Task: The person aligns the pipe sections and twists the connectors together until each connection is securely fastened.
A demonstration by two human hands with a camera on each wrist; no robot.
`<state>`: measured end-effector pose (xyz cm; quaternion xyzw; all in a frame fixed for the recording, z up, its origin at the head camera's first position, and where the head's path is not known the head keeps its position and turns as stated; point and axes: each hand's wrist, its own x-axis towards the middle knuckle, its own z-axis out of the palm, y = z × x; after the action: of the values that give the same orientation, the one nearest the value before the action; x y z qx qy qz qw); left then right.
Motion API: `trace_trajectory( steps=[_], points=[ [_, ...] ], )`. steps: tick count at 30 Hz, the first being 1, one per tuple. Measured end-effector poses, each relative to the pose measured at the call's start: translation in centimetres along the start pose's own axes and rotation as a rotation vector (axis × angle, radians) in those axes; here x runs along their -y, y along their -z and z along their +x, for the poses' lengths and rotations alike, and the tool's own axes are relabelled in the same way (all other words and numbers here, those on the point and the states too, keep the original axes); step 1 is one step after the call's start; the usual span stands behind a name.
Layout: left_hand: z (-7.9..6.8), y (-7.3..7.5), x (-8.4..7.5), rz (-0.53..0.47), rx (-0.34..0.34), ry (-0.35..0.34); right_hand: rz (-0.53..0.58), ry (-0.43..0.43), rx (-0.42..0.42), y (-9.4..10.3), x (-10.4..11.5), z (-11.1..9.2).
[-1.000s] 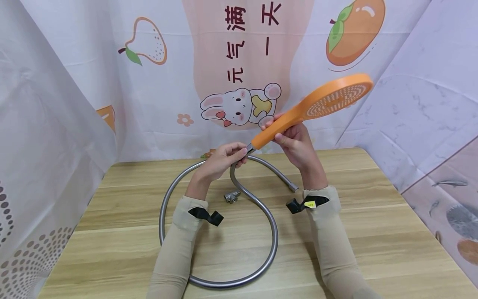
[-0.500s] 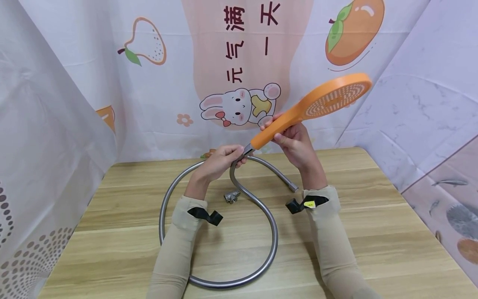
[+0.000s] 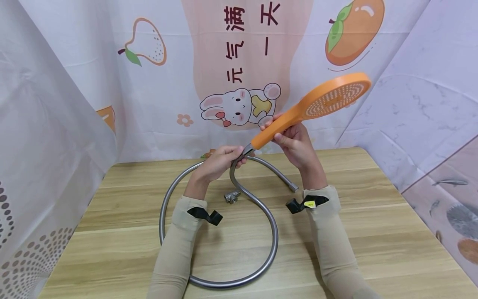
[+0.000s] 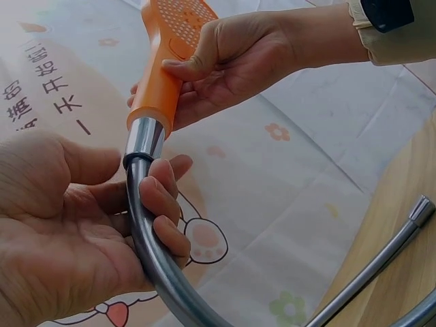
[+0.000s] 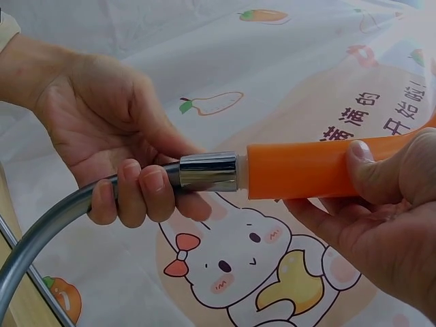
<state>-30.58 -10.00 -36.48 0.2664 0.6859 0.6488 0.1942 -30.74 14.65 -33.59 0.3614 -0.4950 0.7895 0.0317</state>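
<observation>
An orange shower head (image 3: 334, 99) is held up over the back of the table, tilted, with its perforated face showing. My right hand (image 3: 298, 145) grips its handle (image 5: 300, 169), thumb on the near side. Just below the handle's end, my left hand (image 3: 220, 162) has its fingers curled round the grey shower hose (image 4: 146, 228). The chrome hose nut (image 5: 208, 172) lines up with the handle, and a narrow pale ring shows between them in the right wrist view. In the left wrist view, the left thumb lies beside the hose close to the nut.
The hose loops across the wooden table (image 3: 373, 232), passing under the left forearm. Its other end fitting (image 3: 293, 187) lies near the right wrist. A small metal tee valve (image 3: 231, 197) sits between the forearms. A printed curtain (image 3: 157, 104) hangs behind the table.
The left thumb and fingers have slid slightly down from the nut onto the hose, exposing more of the chrome. The right hand and shower head have barely moved.
</observation>
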Motion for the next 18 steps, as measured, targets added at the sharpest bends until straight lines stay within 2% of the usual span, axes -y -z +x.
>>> trace_trajectory(
  steps=[12,18],
  points=[
    [0.16,-0.03,0.29,0.005,0.003,-0.012,0.018,0.010,0.007,-0.02,-0.02,-0.06],
    [0.01,0.19,0.16,0.014,0.006,0.012,0.027,0.001,0.011,0.11,-0.21,-0.02]
  ],
)
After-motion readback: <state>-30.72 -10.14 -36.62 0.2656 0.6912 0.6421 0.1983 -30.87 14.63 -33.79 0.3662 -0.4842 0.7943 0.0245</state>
